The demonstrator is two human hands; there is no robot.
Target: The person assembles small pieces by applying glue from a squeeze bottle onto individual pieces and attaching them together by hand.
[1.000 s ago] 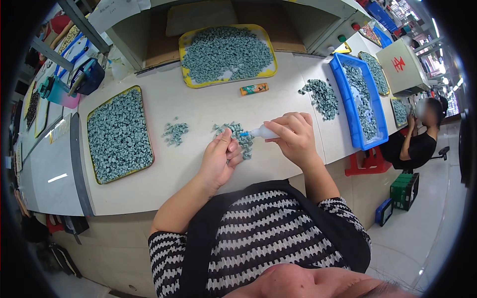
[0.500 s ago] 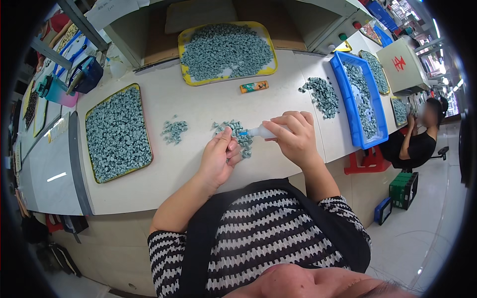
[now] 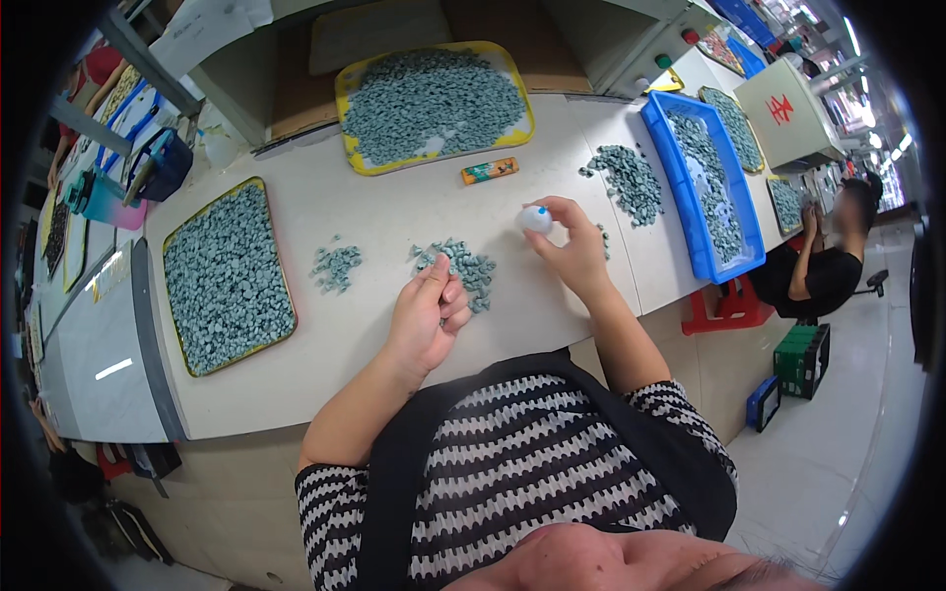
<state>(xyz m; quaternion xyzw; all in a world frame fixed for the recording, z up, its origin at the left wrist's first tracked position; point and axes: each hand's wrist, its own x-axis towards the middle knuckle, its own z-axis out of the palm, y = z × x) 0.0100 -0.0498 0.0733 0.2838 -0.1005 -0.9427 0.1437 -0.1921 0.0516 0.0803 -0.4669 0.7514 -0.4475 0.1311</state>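
My right hand (image 3: 579,254) grips a small white squeeze bottle (image 3: 532,223) with a blue tip, lifted over the table and apart from my left hand. My left hand (image 3: 424,320) is closed, thumb pressed on the curled fingers; whatever it pinches is too small and hidden to make out. Just beyond its fingers lies a loose pile of small grey-green pieces (image 3: 479,279). To the left of that sits a smaller heap of pieces (image 3: 337,268). Farther right spreads another heap of pieces (image 3: 631,187), with a few pieces beside my right hand.
An orange tube-shaped pack (image 3: 490,171) lies before a yellow-rimmed tray (image 3: 357,165) of pieces. Another filled tray (image 3: 294,313) stands at left. On the right is a blue bin (image 3: 698,258) with pieces. A person in black (image 3: 826,251) sits farther right.
My right hand has drawn the bottle away from my left hand and tipped it more upright. The left hand stays closed in about the same place. The whole view has shifted slightly.
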